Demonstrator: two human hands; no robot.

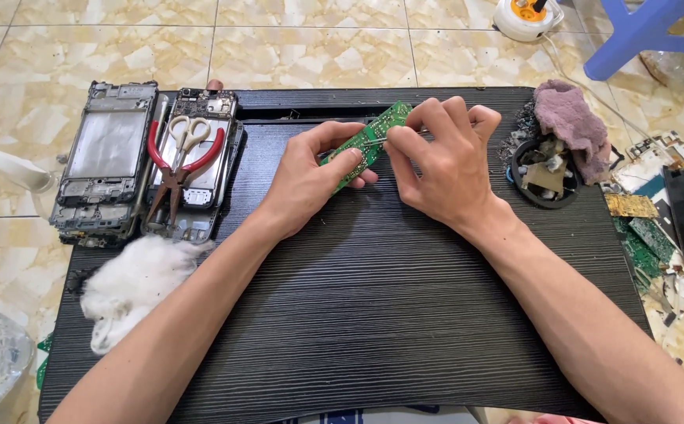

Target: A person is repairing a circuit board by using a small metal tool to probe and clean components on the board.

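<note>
left hand point(310, 177) pinches near end of green circuit board point(369, 141), thumb on top, fingers under. right hand point(444, 161) pinches far end, fingertips curled tight; thin metal tool there, too small to tell. board held tilted above far middle of black ribbed tabletop point(373, 314). judgement: steady grip by edges, keep fingers off components, brace wrists. board flat, narrow, rigid. left: two bare phone frames point(106, 161), red-handled pliers point(173, 177), fluffy white wad point(134, 283). right: mauve cloth point(570, 126), round black dish point(546, 177).
</note>
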